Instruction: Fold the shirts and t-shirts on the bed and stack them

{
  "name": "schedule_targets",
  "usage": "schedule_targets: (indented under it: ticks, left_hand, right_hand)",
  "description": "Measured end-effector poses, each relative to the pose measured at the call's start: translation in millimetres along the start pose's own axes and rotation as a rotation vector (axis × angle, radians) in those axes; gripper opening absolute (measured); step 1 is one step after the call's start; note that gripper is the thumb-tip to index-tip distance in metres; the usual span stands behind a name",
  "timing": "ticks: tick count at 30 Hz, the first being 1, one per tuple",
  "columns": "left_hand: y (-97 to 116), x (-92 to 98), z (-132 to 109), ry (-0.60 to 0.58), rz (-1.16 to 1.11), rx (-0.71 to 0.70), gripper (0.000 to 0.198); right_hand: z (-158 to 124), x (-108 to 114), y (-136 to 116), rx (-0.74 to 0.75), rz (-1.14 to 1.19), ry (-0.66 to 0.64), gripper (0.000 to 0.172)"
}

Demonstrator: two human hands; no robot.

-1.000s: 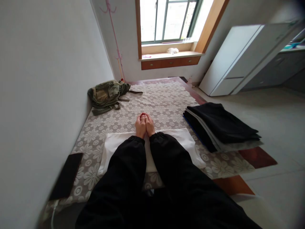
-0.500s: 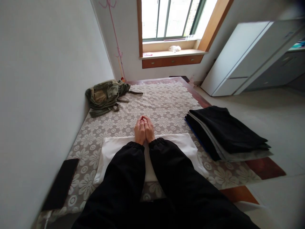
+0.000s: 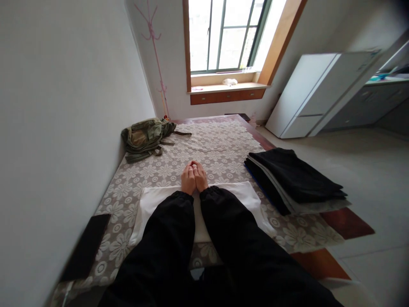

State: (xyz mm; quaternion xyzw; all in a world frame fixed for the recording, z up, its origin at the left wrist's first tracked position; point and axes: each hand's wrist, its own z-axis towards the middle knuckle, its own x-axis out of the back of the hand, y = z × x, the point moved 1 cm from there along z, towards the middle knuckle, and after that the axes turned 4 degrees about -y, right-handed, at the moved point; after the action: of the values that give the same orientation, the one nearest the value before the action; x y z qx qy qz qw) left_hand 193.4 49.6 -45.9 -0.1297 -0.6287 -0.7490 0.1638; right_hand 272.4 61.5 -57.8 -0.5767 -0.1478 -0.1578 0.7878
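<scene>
My two hands lie side by side at the middle of the table, sleeves in black. My left hand (image 3: 188, 180) and my right hand (image 3: 201, 177) are both closed, fingers curled and pressed together, fingertips meeting. Nothing shows inside them. They rest at the far edge of a folded white cloth (image 3: 243, 197), which lies flat under my forearms on the flowered lace cover (image 3: 220, 140).
A stack of folded dark clothes (image 3: 295, 177) sits at the right edge of the table. An olive backpack (image 3: 143, 136) lies at the far left by the wall. A flat black device (image 3: 86, 246) lies near left. A white cabinet (image 3: 316, 91) stands beyond, under the window.
The view has tilted slightly; my hands stay pressed together in the same spot on the cloth's far edge. Nothing on the table has moved.
</scene>
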Motion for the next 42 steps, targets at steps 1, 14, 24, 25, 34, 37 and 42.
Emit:
schedule_targets:
  ticks: [1,14,24,25,34,37,42]
  left_hand:
    - [0,0.1,0,-0.003,0.010,-0.006,0.041]
    - [-11,48.3,8,-0.095,0.159,-0.076,0.036]
    - [-44,132.0,6,-0.009,0.364,-0.013,0.048]
    - [-46,138.7,5,-0.014,0.392,-0.016,0.048]
    - [-46,151.5,-3,-0.169,0.686,-0.155,0.035]
    - [-46,150.5,-5,-0.138,0.780,-0.122,0.041]
    - [-49,153.4,-4,-0.153,0.866,-0.098,0.045]
  right_hand:
    - [0,2,0,-0.008,-0.015,0.020,0.038]
    - [-2,35,13,0.017,-0.231,-0.039,0.029]
    - [-8,95,38,-0.063,-0.488,-0.018,0.034]
    - [-9,102,40,-0.064,-0.518,-0.027,0.034]
    - [-19,147,52,-0.071,-0.781,-0.120,0.037]
    - [-19,152,57,-0.119,-0.857,-0.106,0.043]
    - [-19,160,67,-0.139,-0.915,-0.144,0.051]
